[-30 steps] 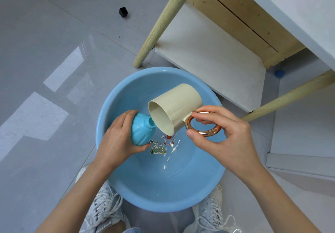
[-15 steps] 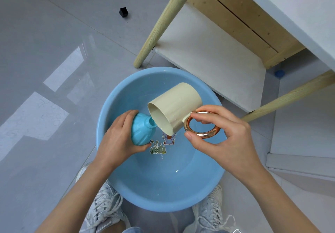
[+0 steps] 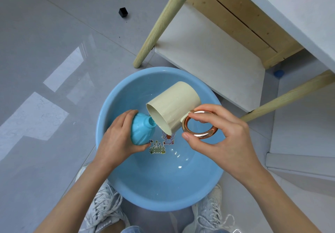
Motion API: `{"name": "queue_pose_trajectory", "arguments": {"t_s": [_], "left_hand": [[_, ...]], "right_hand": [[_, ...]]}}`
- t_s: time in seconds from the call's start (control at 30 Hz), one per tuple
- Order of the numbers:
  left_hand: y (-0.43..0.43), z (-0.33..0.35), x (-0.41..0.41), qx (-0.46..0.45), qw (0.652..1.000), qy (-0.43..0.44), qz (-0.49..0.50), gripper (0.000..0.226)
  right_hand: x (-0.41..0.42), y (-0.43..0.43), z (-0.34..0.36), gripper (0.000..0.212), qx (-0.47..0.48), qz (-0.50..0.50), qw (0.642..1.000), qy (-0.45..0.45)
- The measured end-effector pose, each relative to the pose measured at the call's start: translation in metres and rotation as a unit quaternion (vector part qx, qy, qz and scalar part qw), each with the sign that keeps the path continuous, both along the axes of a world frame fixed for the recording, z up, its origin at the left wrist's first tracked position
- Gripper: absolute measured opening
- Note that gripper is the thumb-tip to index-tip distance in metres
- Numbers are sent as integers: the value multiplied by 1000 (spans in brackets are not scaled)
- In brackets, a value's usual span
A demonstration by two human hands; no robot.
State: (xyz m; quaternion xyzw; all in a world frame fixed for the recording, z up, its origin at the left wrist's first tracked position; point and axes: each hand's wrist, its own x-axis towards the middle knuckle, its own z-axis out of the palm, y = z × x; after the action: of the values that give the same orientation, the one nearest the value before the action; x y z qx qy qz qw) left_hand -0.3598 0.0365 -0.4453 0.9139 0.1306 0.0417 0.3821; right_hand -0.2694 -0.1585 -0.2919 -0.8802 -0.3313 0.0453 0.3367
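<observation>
Right hand (image 3: 223, 138) curled round copper ring handle (image 3: 199, 136), thumb and fingers pinching it. Cream mug (image 3: 174, 109) tipped steeply, mouth down-left, held over blue basin (image 3: 163, 187). Left hand (image 3: 116, 140) wrapped round small blue bottle (image 3: 140, 131), open neck just at mug rim.

Risks:
- Handle glossy, probably wet; pinch could slip, mug drops into basin, may chip.
- Bottle neck narrow against wide mug mouth; liquid likely misses.
- Basin catches most; splash could reach floor (image 3: 45, 51).

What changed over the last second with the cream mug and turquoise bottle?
The copper-handled cream mug edged slightly towards the turquoise plastic bottle. The right hand and left hand kept their grips above the round blue plastic basin.
</observation>
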Motion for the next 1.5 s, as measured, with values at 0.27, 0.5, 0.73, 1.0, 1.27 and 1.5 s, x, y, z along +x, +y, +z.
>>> {"name": "queue_pose_trajectory", "arguments": {"t_s": [0.27, 0.5, 0.73, 1.0, 1.27, 1.5], "left_hand": [[0, 0, 0, -1, 1000, 0, -3, 96], [0, 0, 0, -2, 1000, 1, -3, 95], [0, -1, 0, -6, 1000, 7, -6, 96], [0, 2, 0, -3, 1000, 3, -2, 95], [0, 2, 0, -1, 1000, 14, -5, 95], [-1, 6, 0, 1, 1000, 21, -2, 94]], "right_hand": [[-1, 1, 1, 39, -11, 8, 1000, -12], [-1, 2, 2, 38, -20, 15, 999, -26], [-4, 3, 3, 39, -29, 31, 998, -46], [-8, 2, 0, 39, -36, 51, 995, -82], [-7, -2, -3, 39, -43, 68, 994, -75], [6, -12, -22, 35, -17, 17, 998, -52]]}}
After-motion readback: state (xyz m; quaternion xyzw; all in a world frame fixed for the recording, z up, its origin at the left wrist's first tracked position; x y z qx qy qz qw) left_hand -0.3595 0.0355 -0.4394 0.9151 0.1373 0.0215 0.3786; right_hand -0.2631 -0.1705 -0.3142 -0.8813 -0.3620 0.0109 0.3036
